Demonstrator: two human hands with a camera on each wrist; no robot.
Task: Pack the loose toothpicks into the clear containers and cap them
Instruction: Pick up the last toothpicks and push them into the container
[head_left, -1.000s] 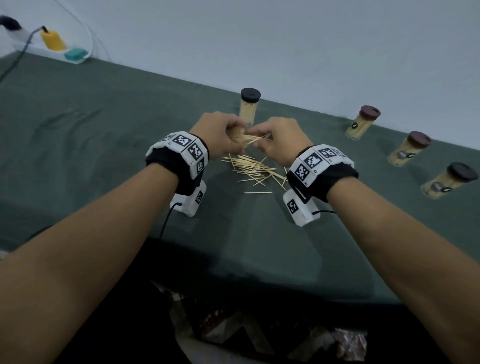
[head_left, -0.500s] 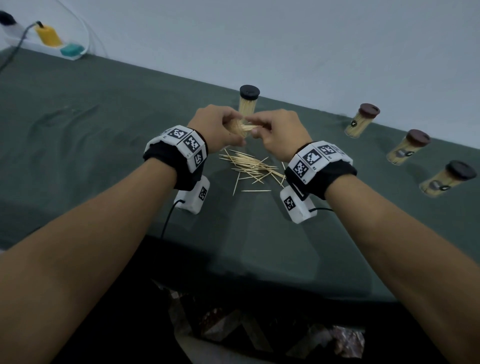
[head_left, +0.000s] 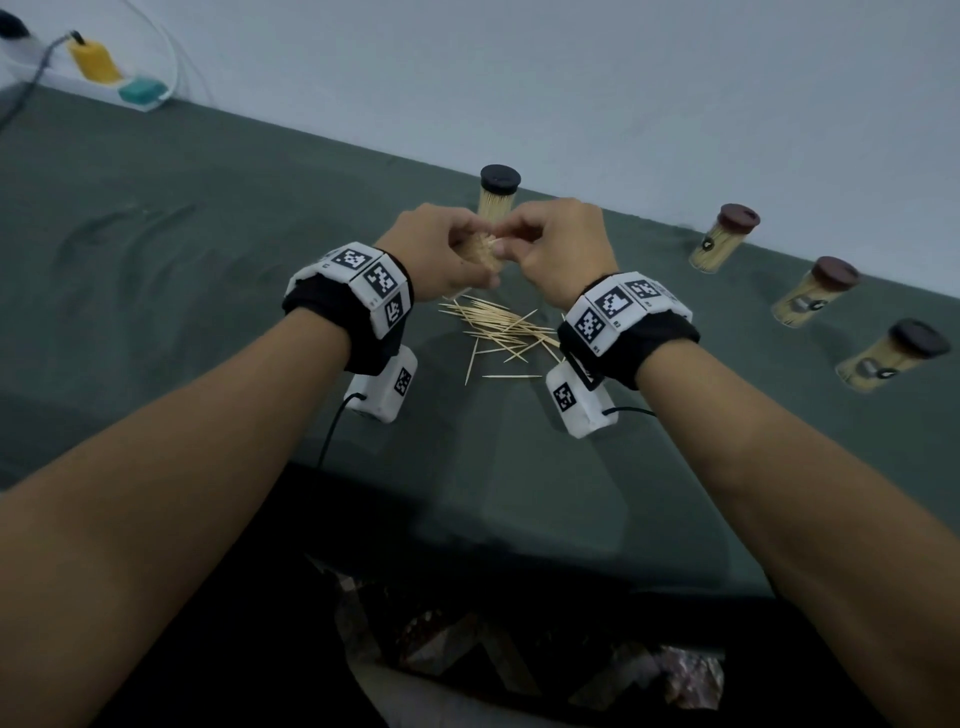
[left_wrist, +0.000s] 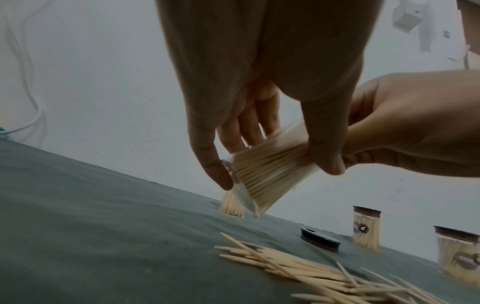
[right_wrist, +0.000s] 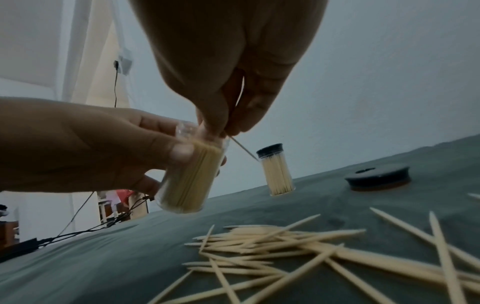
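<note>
The left hand (head_left: 441, 254) curls its thumb and fingers round a clear container (right_wrist: 189, 176) packed with toothpicks, holding it tilted above the counter (head_left: 208, 234), its open mouth turned toward the right hand (head_left: 558, 249). The right hand's thumb and fingertips are pressed together at that mouth, pinching 1 single toothpick (right_wrist: 242, 149) whose free end sticks out beside the rim. In the left wrist view the container (left_wrist: 265, 174) shows lifted clear of the green cloth.

Below both hands a heap of loose toothpicks (head_left: 506, 330) lies scattered on the counter, with 2 strays on its near side. A loose dark cap (right_wrist: 378, 179) lies flat on the cloth beyond the heap; the same cap (left_wrist: 320, 241) shows in the left wrist view.

Just behind the hands stands 1 capped container (head_left: 498, 200), upright and full. Well apart to the right, 3 more capped containers, with dark brown lids and small labels, stand in a row along the far edge: the nearest to the hands (head_left: 724, 236), the middle 1 (head_left: 813, 291) and the outermost (head_left: 891, 356).

At the counter's far left corner sits a power strip (head_left: 111, 85) with a yellow plug and a cable.
</note>
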